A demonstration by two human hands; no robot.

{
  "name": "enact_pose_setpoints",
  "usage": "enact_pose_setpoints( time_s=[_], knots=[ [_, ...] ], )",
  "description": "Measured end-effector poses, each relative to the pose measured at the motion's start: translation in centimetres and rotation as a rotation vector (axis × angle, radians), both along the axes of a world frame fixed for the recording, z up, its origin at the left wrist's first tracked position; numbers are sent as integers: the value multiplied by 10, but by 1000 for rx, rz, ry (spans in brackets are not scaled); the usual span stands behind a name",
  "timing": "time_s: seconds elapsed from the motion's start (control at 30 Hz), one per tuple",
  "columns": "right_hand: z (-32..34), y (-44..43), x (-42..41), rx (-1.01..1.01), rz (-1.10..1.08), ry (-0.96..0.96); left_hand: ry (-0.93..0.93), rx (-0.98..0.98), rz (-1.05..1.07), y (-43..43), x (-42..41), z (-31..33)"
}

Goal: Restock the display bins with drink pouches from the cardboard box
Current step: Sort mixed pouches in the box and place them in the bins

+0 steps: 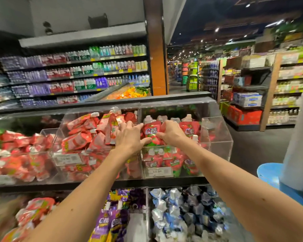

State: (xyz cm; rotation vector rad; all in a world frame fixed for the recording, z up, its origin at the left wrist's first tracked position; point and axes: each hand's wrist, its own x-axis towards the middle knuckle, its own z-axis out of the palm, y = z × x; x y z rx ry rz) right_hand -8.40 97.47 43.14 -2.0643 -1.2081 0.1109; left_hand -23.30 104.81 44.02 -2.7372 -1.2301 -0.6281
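Observation:
A red drink pouch (pixel 151 135) with a white cap is gripped from both sides: my left hand (pixel 129 137) on its left edge, my right hand (pixel 171 132) on its right edge. I hold it upright over the right-hand clear acrylic bin (pixel 215 142) on the upper shelf, where more red pouches (pixel 189 128) stand in rows. The bin to the left (pixel 56 137) is heaped with red pouches (pixel 84 135) lying loosely. No cardboard box is in view.
Lower bins hold purple pouches (pixel 112 222) and silver-blue pouches (pixel 182 212), with more red ones (pixel 33 212) at bottom left. A blue stool or tub (pixel 269 173) stands at the right. Drink shelves (pixel 77 75) rise behind, and an aisle runs off at right.

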Motion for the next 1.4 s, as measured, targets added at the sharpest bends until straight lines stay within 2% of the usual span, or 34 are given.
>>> enact_pose_setpoints(
  time_s=[0.1, 0.2, 0.37, 0.43, 0.53, 0.67, 0.77, 0.87, 0.93, 1.0, 1.13, 1.23, 1.3, 1.4],
  knots=[
    [-4, 3, 0, -30, -1, -13, 57, -17, -6, 2, 1, -6],
    [3, -13, -3, -2, -15, -22, -18, -48, -66, -2, -2, -2],
    [-8, -93, -30, 336, -81, -78, -572, -35, -467, -52, -9, -12],
    [-32, -148, -42, 443, -112, -52, -670, -197, -645, -91, 0, -34],
    [-87, -238, -56, 467, -299, 92, -674, -479, -897, -156, 29, -88],
    [-191, -361, -80, 324, -699, 301, -459, -835, -1073, -265, 66, -179],
    [-253, -466, -95, 258, -1012, 457, -182, -1042, -1244, -370, 98, -237],
    [-290, -546, -98, 187, -1233, 554, 100, -997, -1408, -463, 134, -282],
    [-312, -589, -85, 166, -1329, 615, 259, -999, -1437, -513, 161, -309],
    [-338, -629, -65, 150, -1410, 653, 441, -953, -1413, -554, 192, -341],
    [-405, -695, -6, 38, -1461, 773, 602, -817, -1280, -602, 266, -425],
    [-457, -720, 36, -108, -1417, 982, 820, -722, -1119, -612, 312, -486],
    [-492, -728, 59, -197, -1367, 1125, 941, -753, -973, -614, 336, -516],
    [-540, -726, 84, -255, -1280, 1329, 995, -755, -800, -616, 363, -546]
  ],
)
